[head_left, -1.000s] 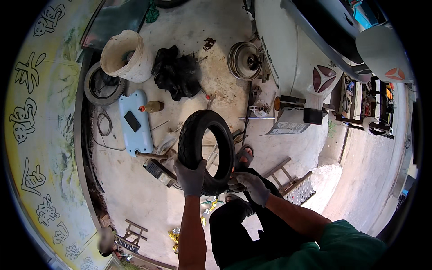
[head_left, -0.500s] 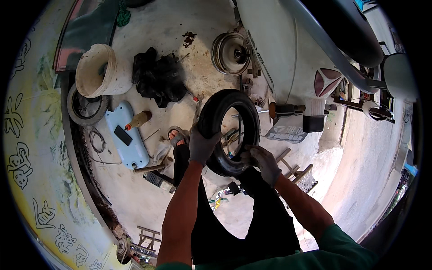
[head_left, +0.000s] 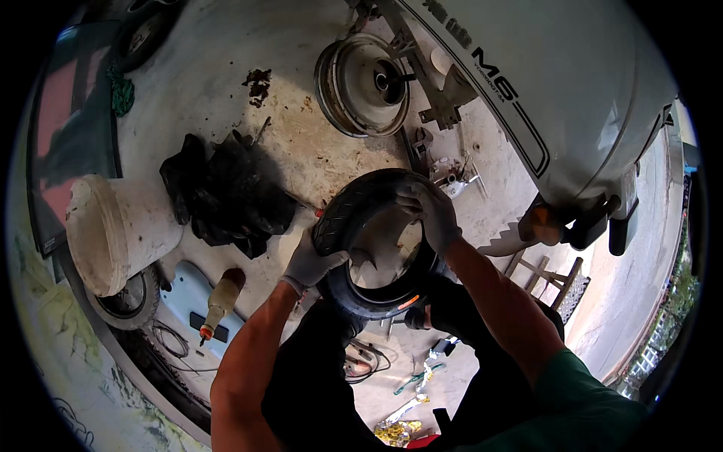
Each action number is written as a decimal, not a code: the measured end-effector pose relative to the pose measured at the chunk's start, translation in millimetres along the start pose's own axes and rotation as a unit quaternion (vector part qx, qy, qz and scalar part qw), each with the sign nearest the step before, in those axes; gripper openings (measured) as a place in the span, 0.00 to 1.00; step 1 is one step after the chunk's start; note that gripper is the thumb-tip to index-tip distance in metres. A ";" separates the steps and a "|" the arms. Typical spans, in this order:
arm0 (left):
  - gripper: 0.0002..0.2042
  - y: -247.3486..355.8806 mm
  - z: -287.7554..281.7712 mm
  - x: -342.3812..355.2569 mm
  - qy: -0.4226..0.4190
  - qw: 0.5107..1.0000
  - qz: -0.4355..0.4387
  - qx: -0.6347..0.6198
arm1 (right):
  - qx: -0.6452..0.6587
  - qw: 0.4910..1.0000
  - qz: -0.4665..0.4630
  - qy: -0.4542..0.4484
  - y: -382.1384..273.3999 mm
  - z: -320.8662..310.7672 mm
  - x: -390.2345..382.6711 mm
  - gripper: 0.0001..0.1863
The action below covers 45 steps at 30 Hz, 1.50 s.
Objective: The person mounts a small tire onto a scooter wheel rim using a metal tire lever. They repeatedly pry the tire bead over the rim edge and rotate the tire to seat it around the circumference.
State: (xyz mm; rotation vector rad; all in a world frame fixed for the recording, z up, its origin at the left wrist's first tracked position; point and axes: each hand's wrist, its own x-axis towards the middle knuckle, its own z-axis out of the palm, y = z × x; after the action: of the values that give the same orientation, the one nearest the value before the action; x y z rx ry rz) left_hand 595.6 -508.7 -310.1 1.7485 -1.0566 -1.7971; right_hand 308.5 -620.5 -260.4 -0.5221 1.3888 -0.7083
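Change noted: your right hand [head_left: 433,215] has gone from the lower right of the tire [head_left: 354,205] to its upper right, fingers bent over the inner edge; whether they close on it, you cannot tell here. Your left hand [head_left: 310,260] remains clamped on the left side, thumb across the sidewall. Hands apart, opposite sides. The tire sits tilted in front of your knees; contact with them unclear. An orange mark [head_left: 409,303], unseen half a second ago, shows at lower right. Judgement: you are turning or checking the tire, unmounted; the metal wheel [head_left: 358,94] lies beyond it, apart.
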 end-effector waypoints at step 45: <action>0.34 68.3 -187.6 192.1 0.015 0.982 0.171 -0.077 | -0.280 0.917 -0.093 -0.268 37.8 43.9 184.1 0.23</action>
State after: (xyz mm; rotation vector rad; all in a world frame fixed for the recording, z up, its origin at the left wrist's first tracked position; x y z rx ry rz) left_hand 739.8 -737.6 -369.5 1.3999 -1.0986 -1.5875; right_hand 363.7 -729.7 -409.7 -1.2184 1.0074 -0.2617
